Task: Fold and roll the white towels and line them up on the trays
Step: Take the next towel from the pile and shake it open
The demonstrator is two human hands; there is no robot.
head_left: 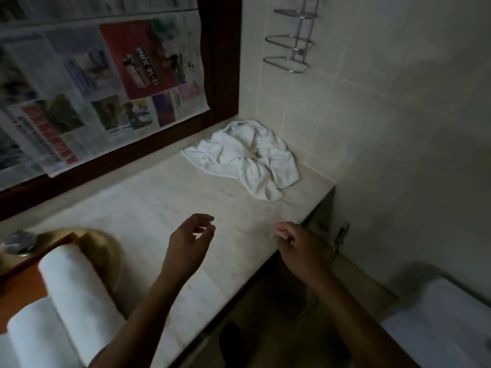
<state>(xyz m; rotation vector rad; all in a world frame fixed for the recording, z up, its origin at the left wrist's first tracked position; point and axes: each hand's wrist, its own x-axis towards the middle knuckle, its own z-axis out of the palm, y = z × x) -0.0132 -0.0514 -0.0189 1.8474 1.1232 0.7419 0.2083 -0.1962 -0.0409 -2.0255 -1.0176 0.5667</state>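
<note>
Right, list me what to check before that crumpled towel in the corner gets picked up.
1. Left hand free: ok, fingers loosely curled, holding nothing.
2. Right hand free: ok, it holds nothing either.
3. Crumpled towel unobstructed: ok, it lies alone in the far corner with nothing on it.
4. Towel clean: cannot tell, a dark spot near its middle may be a stain or a shadow.
5. Folding space on the counter: ok, bare marble lies between the hands and the towel.
6. Room on the tray beside the rolled towels: cannot tell, the picture's edge cuts it off.
</note>
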